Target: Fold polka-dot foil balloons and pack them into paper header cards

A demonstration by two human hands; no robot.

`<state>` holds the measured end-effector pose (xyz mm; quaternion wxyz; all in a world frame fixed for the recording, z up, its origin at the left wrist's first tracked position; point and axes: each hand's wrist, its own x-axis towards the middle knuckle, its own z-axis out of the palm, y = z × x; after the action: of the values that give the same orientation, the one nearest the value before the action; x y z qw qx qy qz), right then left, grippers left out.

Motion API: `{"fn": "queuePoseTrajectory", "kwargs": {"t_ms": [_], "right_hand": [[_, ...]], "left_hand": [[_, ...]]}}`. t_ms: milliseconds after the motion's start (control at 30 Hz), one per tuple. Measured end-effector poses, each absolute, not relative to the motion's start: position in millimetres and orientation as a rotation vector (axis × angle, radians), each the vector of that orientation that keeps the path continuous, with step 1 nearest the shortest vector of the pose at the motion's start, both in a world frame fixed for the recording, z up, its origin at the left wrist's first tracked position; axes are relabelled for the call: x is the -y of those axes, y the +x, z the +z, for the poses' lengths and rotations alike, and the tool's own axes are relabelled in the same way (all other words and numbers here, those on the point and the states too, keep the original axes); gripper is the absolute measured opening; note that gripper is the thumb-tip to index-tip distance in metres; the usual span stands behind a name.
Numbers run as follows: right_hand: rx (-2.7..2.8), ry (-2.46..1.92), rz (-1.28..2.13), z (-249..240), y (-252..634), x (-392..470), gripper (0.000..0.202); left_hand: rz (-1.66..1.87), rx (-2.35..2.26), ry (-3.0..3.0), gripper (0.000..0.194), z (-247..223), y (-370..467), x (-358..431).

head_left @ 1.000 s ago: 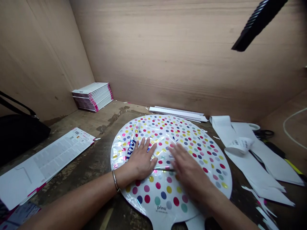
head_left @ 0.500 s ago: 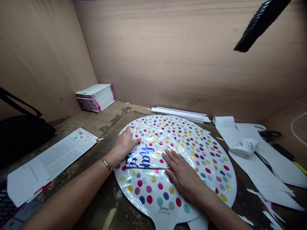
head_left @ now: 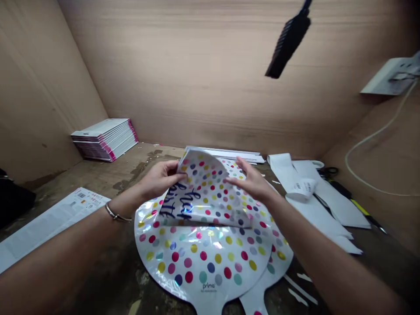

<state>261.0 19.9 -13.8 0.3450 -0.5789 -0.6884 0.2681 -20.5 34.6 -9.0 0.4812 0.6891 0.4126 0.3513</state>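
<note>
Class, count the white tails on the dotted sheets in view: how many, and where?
2. One tail is at the bottom middle, below the "prima" print; the second tail is just right of it, on the sheet underneath. More may be hidden beneath.

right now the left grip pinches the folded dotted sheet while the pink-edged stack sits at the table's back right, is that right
No: the head view shows the pink-edged stack at the back left of the table, not back right. The left grip does pinch the folded dotted sheet.
</note>
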Motion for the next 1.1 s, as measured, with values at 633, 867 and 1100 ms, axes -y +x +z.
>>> {"fn": "queuePoseTrajectory", "kwargs": {"t_ms": [633, 867, 1100], "right_hand": [[2.436, -1.275, 0.473, -76, 282, 125, 0.042], [2.031, -1.731, 0.687, -71, 277, 104, 0.032], [2.056, -2.084, 0.279, -78, 261, 88, 0.034]], "left_hand": [[0.555, -0.841, 2.635, 0.025, -106, -44, 67], [0.549, -1.541, 2.255, 0.02, -92, -20, 70], [0.62, -1.758, 2.127, 0.015, -92, 1, 64]]}}
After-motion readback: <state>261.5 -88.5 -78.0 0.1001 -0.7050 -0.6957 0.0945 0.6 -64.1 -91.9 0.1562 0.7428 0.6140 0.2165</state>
